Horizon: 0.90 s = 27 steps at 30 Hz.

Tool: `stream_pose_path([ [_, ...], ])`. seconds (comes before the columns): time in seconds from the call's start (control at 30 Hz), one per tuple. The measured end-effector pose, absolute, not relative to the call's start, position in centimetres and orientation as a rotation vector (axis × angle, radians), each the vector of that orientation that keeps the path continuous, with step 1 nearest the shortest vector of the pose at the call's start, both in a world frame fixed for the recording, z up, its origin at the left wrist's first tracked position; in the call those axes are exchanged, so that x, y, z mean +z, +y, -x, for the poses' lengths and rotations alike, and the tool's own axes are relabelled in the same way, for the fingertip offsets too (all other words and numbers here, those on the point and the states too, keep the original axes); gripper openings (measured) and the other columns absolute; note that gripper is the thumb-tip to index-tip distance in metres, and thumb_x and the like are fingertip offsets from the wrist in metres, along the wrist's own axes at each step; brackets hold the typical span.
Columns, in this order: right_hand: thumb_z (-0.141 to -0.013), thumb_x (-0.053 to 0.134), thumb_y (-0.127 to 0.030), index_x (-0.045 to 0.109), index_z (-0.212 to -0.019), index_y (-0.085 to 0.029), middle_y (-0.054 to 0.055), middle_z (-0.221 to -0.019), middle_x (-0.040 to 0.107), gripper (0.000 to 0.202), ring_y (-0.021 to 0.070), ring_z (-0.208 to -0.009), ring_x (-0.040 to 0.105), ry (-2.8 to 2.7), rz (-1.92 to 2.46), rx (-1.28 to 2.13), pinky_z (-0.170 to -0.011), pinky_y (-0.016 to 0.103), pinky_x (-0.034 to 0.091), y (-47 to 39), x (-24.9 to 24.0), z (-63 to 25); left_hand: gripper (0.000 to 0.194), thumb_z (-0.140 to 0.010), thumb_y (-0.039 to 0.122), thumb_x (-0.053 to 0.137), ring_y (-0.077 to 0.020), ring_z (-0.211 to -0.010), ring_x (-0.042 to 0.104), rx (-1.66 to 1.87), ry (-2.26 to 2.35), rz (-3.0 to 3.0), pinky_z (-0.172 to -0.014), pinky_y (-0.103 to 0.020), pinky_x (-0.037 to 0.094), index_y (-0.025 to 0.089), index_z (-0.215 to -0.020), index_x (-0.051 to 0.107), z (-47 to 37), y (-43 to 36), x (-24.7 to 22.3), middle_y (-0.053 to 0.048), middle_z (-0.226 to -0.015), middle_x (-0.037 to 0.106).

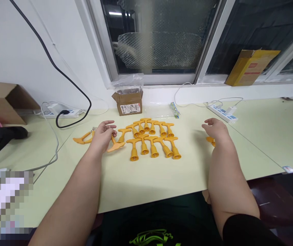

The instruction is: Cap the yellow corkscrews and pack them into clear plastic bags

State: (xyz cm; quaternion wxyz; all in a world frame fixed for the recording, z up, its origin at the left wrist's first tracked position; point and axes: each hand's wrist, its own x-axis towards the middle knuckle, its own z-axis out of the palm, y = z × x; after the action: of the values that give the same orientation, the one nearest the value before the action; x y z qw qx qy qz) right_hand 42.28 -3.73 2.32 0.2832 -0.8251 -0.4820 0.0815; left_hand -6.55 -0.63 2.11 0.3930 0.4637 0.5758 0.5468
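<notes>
My left hand is at the left end of a group of yellow T-handled pieces. Its fingers are partly curled around the stem of one such T-handle, whose crossbar points toward me. To the right lie several more yellow T-handles with flared, bell-shaped ends, laid in two rows. My right hand hovers well to the right, fingers loosely stretched and apart. Part of a yellow piece shows beside its palm; the rest is hidden, and I cannot tell whether they touch.
Left of my left hand lie more yellow pieces with a small chain. A small cardboard box and a clear plastic bag stand behind. Power strips and cables are at both sides. A black stand is at left.
</notes>
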Motion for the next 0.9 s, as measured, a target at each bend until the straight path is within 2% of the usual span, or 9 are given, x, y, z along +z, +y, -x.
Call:
stream_pose_path([
  [0.1, -0.076, 0.071, -0.037, 0.071, -0.112, -0.024, 0.014, -0.124, 0.07, 0.038, 0.0362, -0.112, 0.067, -1.239, 2.26, 0.279, -0.09, 0.049, 0.053, -3.2, 1.5, -43.2, 0.044, -0.059, 0.014, 0.062, -0.0085, -0.061, 0.053, 1.428, 1.343, -1.105, -0.055, -0.021, 0.041, 0.016, -0.104, 0.066, 6.1, -0.5, 2.2, -0.005, -0.091, 0.065],
  [0.27, -0.074, 0.073, -0.031, 0.071, -0.105, -0.025, 0.01, -0.122, 0.072, 0.032, 0.0321, -0.106, 0.068, -1.202, 2.316, 0.375, -0.091, 0.048, 0.053, -2.4, 1.0, -43.0, 0.041, -0.058, 0.014, 0.065, -0.0083, -0.058, 0.045, 1.432, 1.308, -0.982, -0.051, -0.02, 0.031, 0.014, -0.099, 0.065, 5.7, -0.6, 2.5, -0.003, -0.077, 0.064],
  [0.4, -0.075, 0.072, -0.028, 0.07, -0.107, -0.022, 0.01, -0.117, 0.074, 0.032, 0.026, -0.094, 0.07, -1.217, 2.261, 0.397, -0.086, 0.042, 0.054, -2.4, 1.1, -42.2, 0.041, -0.059, 0.015, 0.063, -0.0082, -0.057, 0.044, 1.446, 1.241, -1.085, -0.052, -0.021, 0.031, 0.017, -0.1, 0.062, 5.2, -1.0, 2.6, 0.0, -0.077, 0.062],
  [0.5, -0.077, 0.071, -0.025, 0.07, -0.107, -0.023, 0.007, -0.112, 0.074, 0.03, 0.0235, -0.093, 0.069, -1.303, 2.225, 0.44, -0.085, 0.04, 0.054, -2.5, 1.2, -40.8, 0.041, -0.062, 0.017, 0.063, -0.0091, -0.059, 0.045, 1.404, 1.168, -1.237, -0.055, -0.023, 0.034, 0.019, -0.103, 0.061, 4.6, -1.5, 2.4, 0.002, -0.079, 0.061],
  [0.7, -0.085, 0.063, -0.02, 0.07, -0.106, -0.02, 0.007, -0.107, 0.073, 0.022, 0.0198, -0.094, 0.066, -1.664, 1.929, 0.419, -0.086, 0.034, 0.051, -2.7, 1.3, -36.5, 0.046, -0.07, 0.018, 0.067, -0.0153, -0.08, 0.056, 1.208, 1.086, -1.614, -0.072, -0.028, 0.045, 0.022, -0.115, 0.056, 3.0, -2.7, 2.2, 0.001, -0.086, 0.061],
  [0.8, -0.085, 0.064, -0.024, 0.071, -0.106, -0.022, 0.006, -0.109, 0.072, 0.022, 0.0195, -0.091, 0.065, -1.746, 1.841, 0.334, -0.086, 0.035, 0.05, -3.0, 1.4, -35.6, 0.051, -0.074, 0.018, 0.065, -0.0133, -0.073, 0.052, 1.107, 1.059, -1.717, -0.069, -0.027, 0.043, 0.024, -0.123, 0.05, 2.7, -3.2, 2.0, 0.003, -0.085, 0.058],
  [0.9, -0.082, 0.069, -0.028, 0.071, -0.107, -0.023, 0.006, -0.109, 0.071, 0.025, 0.02, -0.089, 0.065, -1.699, 1.955, 0.318, -0.081, 0.034, 0.05, -3.2, 1.7, -35.9, 0.052, -0.077, 0.018, 0.062, -0.013, -0.072, 0.05, 1.033, 1.043, -1.781, -0.068, -0.026, 0.042, 0.025, -0.127, 0.046, 2.9, -3.3, 1.7, 0.003, -0.086, 0.056],
])
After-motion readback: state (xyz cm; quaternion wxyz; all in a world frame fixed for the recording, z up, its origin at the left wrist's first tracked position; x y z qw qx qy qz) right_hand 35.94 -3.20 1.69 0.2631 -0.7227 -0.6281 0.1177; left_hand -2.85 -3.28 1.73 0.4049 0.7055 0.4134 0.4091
